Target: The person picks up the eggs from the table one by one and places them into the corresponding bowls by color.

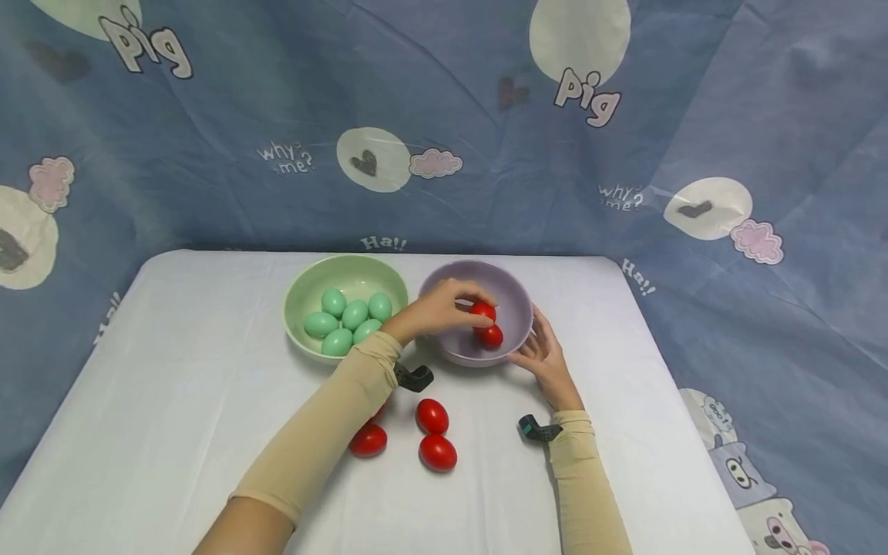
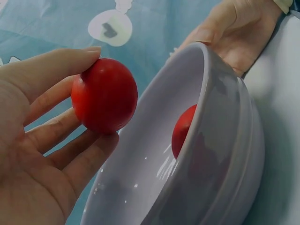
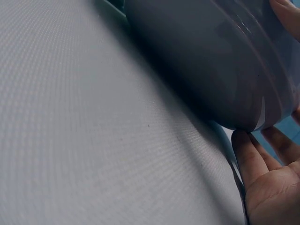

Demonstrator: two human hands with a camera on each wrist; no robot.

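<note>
My left hand (image 1: 442, 308) pinches a smooth red egg (image 2: 105, 96) between thumb and fingertips over the purple bowl (image 1: 515, 304). Inside that bowl lies a second red egg (image 1: 490, 338), partly hidden behind the near rim in the left wrist view. At the bowl's right side, my right hand (image 1: 548, 361) holds the outer wall, the thumb toward the front and the fingers farther round. In the right wrist view the fingertips (image 3: 243, 145) touch the bowl low on its curved side.
A green bowl (image 1: 293, 308) with several pale green eggs (image 1: 334, 301) stands left of the purple one. Nearer the front, red eggs (image 1: 438, 452) lie on the white table (image 1: 173, 401), one partly behind the left forearm. A printed blue cloth (image 1: 451, 92) hangs behind.
</note>
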